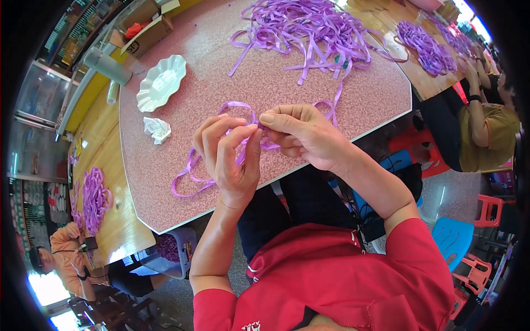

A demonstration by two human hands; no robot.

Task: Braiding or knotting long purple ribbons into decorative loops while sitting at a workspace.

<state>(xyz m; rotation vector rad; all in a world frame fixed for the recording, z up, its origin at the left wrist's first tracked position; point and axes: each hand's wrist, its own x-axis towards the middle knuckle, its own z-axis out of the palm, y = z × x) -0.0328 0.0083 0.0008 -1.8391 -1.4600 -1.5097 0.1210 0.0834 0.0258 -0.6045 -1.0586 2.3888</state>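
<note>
Close together over the near part of the pink speckled table (165, 204), my left hand (229, 151) and my right hand (309, 135) meet fingertip to fingertip. Thumb and forefinger of each are pinched on a narrow purple ribbon (237, 103). Whatever lies right between the fingertips is too small and covered to make out. Loose loops of the ribbon rest on the table beneath and left of my left hand. Another stretch runs from beside my right hand up toward a large tangled pile of purple ribbons (309, 33) at the far side.
Left of my hands are a crumpled white tissue (157, 130), a white scalloped dish (162, 83) and a grey-green tumbler (107, 65). An open cardboard box (146, 36) stands beyond. Co-workers sit left and right by more ribbon heaps (95, 201). A blue stool (452, 243) stands at right.
</note>
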